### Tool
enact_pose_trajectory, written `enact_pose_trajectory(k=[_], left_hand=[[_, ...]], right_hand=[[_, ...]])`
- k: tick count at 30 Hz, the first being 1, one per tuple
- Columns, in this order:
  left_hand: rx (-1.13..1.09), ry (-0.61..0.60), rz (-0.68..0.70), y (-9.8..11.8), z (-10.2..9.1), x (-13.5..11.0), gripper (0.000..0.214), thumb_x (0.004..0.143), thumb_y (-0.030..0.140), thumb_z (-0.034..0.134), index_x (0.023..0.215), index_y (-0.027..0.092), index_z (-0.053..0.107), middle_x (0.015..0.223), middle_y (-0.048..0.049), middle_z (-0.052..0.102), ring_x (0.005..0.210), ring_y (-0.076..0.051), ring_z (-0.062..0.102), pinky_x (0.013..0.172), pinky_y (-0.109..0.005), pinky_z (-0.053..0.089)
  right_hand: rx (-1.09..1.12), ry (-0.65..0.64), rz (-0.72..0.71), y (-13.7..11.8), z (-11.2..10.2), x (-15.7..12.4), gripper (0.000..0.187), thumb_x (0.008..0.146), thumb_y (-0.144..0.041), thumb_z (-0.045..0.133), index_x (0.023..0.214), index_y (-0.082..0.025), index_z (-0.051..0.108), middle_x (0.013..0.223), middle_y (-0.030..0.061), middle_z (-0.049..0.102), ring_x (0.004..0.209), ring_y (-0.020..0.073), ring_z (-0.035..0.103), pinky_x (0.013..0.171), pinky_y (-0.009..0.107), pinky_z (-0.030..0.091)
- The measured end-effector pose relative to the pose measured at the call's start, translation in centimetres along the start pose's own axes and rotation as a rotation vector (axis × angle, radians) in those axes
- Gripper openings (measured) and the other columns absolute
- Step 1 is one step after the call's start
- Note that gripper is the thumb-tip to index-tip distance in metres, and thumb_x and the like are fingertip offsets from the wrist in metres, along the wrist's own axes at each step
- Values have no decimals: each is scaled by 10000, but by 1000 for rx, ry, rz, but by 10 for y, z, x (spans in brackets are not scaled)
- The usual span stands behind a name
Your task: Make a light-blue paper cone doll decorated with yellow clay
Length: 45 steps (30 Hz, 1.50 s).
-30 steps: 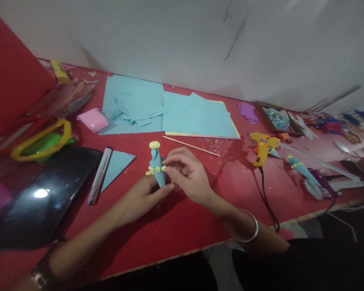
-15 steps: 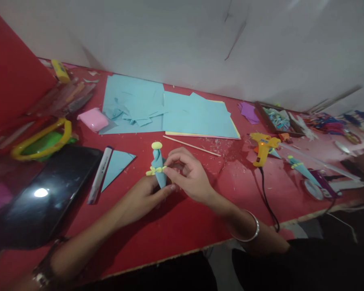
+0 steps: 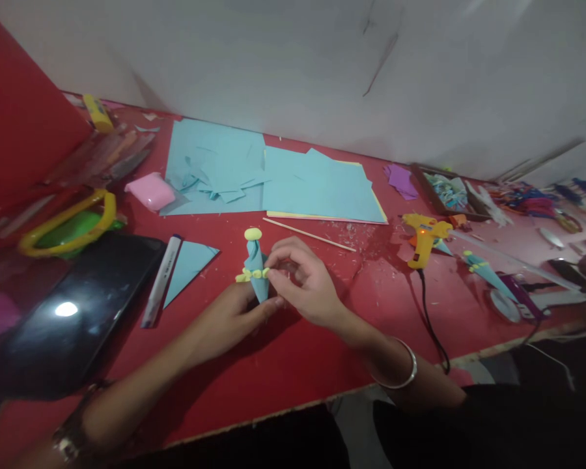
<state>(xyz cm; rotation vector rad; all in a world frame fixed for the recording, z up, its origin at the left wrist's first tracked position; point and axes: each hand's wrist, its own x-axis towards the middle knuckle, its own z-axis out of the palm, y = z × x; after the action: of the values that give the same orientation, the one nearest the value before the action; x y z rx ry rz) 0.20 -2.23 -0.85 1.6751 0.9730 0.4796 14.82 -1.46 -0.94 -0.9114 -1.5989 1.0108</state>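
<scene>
A small blue paper cone figure (image 3: 254, 268) with a yellow ball on top and a yellow band round its middle stands near the centre of the red table (image 3: 283, 365). My left hand (image 3: 229, 319) grips its lower end between thumb and fingers. My right hand (image 3: 300, 280) is curled, with the fingertips pinching the yellow band on the figure's right side. A silver bangle sits on my right wrist.
Blue paper sheets (image 3: 317, 185) lie behind the figure, with a thin wooden stick (image 3: 308, 235) in front of them. A yellow glue gun (image 3: 422, 238) and its cord lie to the right. A dark tablet (image 3: 63, 312), a white marker (image 3: 160, 281) and a blue paper triangle (image 3: 188, 264) lie to the left.
My right fingers have closed in on the yellow band and now pinch it. The figure has shifted slightly right and sits a little more upright.
</scene>
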Motion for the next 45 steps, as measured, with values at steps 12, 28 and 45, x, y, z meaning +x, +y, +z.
enact_pose_trajectory(k=[12,28,45], left_hand=[[-15,22,-61,-1,-2,-1,335,822,444,398,606,191,446,477,54,467,460,-106,450,479,-219,352],[-23,330,-173,8,-10,5,349,759,493,389,598,208,508,474,15,528,471,-142,501,497,-240,425],[-45,266,-134,-3,-10,5,393,798,515,372,585,201,472,513,20,498,503,-134,504,503,-242,424]], right_hand=[[-200,-56,41,1,-25,8,64,792,-186,474,816,-186,534,810,7,556,756,108,538,711,255,450],[-297,-318,232,6,-35,10,165,787,-187,542,924,-157,629,851,30,591,713,103,534,637,240,426],[-615,-467,57,16,-23,8,162,847,-148,490,889,-159,646,850,34,614,786,123,551,706,238,410]])
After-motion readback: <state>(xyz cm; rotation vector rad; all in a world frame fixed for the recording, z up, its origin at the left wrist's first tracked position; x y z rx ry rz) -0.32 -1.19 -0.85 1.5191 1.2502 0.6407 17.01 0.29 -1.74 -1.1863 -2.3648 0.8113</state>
